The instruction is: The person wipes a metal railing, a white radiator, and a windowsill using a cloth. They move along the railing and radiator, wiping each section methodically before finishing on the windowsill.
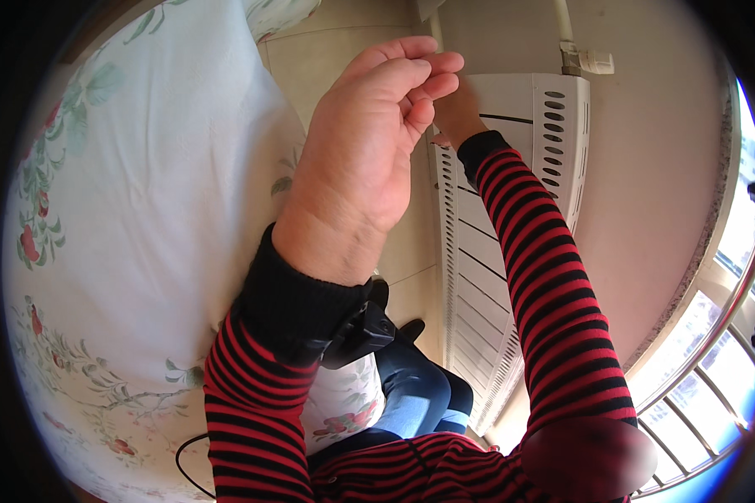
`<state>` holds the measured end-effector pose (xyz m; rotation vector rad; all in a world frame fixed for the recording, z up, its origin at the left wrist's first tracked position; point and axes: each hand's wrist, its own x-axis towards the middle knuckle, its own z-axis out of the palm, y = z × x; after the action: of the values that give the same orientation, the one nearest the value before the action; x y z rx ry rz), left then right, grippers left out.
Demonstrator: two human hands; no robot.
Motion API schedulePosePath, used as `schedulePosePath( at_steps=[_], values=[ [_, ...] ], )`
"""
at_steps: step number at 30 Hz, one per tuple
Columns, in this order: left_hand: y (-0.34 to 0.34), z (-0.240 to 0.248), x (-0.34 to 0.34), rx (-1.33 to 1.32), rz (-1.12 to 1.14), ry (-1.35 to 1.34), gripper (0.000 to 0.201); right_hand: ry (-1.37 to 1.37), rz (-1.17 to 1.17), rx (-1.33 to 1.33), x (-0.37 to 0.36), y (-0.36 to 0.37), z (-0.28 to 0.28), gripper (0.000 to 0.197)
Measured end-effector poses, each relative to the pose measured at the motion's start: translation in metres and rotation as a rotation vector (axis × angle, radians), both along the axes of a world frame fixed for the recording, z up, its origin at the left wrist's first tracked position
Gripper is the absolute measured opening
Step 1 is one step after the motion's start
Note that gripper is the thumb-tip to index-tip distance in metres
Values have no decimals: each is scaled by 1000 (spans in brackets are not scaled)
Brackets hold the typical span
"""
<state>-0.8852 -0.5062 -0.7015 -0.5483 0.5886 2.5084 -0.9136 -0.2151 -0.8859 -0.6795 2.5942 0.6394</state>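
My left hand [352, 138] is raised close to the view, palm side up, over the gap between the bed and the radiator. Its fingers curl inward and the thumb lies across them; whether anything is between them is hidden. My right hand [457, 113] reaches forward over the far end of the white radiator [478, 289]. Most of its fingers are covered by my left hand and the rest is blurred, so I cannot see whether they hold or touch anything. A black device [359, 335] is strapped at my left cuff.
To the left lies a bed-like surface under a white floral cloth [168, 168]. A pale pipe with a white valve [594, 62] stands beyond the radiator. At the right are a window and a curved metal railing [730, 302]. Tiled floor [411, 293] shows between the bed and radiator.
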Motion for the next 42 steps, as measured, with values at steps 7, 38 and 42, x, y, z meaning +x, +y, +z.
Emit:
schedulePosePath(
  at_steps=[7, 38, 42],
  values=[
    [8, -11, -1, 70, 87, 13, 24, -256, 123, 258, 70, 4, -2, 94],
    [5, -24, -11, 38, -68, -8, 32, 333, -542, -335, 296, 38, 264, 76],
    [7, -25, -9, 38, -95, 2, 33, 408, -595, -494, 280, 43, 229, 68]
  ],
)
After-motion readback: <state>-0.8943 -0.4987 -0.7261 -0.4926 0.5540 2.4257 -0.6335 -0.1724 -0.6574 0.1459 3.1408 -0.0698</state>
